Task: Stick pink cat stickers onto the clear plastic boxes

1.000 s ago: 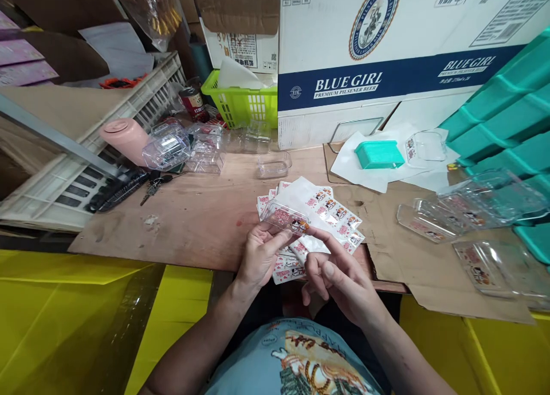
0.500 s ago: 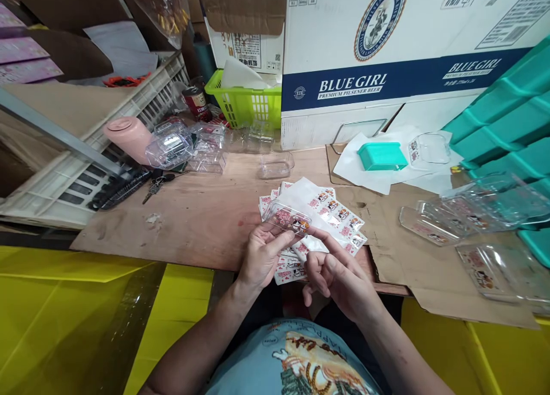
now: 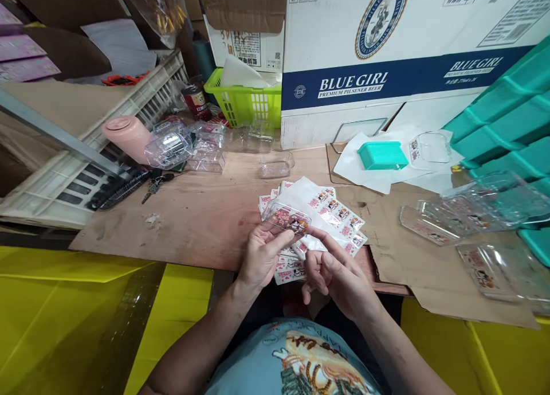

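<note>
A small clear plastic case [image 3: 286, 216] with a cartoon sticker on it is pinched between the thumb and fingers of my left hand [image 3: 263, 254]. My right hand [image 3: 339, 269] has its index finger stretched out to the right end of the case, the other fingers curled and apart, gripping nothing. Beneath and behind the case, sticker sheets [image 3: 339, 211] with cartoon prints lie fanned out on the wooden table [image 3: 206, 211], partly covered by white backing paper [image 3: 301, 194].
Clear cases with stickers [image 3: 433, 223] lie on cardboard at right, beside stacked teal containers [image 3: 507, 114]. A teal box [image 3: 382, 156] sits on white paper. Behind are a green basket [image 3: 253, 105] and a large carton [image 3: 344, 120]. Left are keys [image 3: 154, 186] and a pink roll [image 3: 129, 140].
</note>
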Available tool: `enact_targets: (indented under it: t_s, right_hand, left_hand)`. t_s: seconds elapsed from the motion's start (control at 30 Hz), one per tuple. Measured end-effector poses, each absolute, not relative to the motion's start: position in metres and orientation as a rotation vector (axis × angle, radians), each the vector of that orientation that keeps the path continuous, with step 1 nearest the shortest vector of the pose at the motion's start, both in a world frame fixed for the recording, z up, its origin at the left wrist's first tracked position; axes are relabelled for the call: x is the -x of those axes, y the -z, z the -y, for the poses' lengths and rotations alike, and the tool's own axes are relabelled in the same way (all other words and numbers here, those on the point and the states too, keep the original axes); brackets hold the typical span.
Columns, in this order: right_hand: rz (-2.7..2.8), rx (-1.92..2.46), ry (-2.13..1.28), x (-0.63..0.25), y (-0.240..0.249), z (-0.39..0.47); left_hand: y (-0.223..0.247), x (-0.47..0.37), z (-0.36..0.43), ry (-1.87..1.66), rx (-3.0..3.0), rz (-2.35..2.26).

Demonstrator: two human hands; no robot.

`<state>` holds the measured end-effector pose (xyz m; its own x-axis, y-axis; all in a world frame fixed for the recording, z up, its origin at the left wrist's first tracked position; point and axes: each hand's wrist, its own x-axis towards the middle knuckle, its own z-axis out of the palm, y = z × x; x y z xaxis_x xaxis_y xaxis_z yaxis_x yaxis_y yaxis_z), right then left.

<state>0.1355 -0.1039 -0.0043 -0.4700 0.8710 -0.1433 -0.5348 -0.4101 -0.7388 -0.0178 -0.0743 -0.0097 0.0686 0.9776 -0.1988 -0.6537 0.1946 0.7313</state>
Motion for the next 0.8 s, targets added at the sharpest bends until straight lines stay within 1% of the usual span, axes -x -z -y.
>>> enact_targets:
  t_s: [0.3,0.4,0.47,0.53,0.6,0.63,0.7,0.77,0.8]
  right_hand:
    - [0.866,0.789,-1.901,-0.129,0.002,0.106]
    - [1.051,0.938,-1.786,-0.130,0.000,0.108]
    - [1.346,1.165,-1.493,-0.132,0.000,0.108]
    - [1.647,1.378,-0.974,-0.135,0.001,0.107]
    - [1.839,1.418,-0.479,-0.137,0.002,0.105]
    - [1.917,1.382,-0.319,-0.137,0.003,0.103]
    - [2.068,1.269,-0.158,-0.137,0.004,0.101]
    - [2.134,1.209,-0.137,-0.138,0.003,0.100]
    - [2.109,1.203,-0.181,-0.139,0.002,0.099]
  left_hand:
    - [0.016,0.019,0.075,-1.404,-0.423,-0.774]
    - [0.016,0.017,0.074,-1.430,-0.468,-0.802]
    - [0.015,0.015,0.074,-1.445,-0.494,-0.824]
    - [0.014,0.012,0.074,-1.473,-0.496,-0.855]
    - [0.012,0.011,0.074,-1.491,-0.496,-0.871]
    - [0.010,0.010,0.074,-1.486,-0.500,-0.873]
    - [0.005,0.010,0.075,-1.457,-0.510,-0.860]
    - [-0.001,0.010,0.076,-1.446,-0.506,-0.836]
    - [-0.005,0.010,0.077,-1.448,-0.502,-0.819]
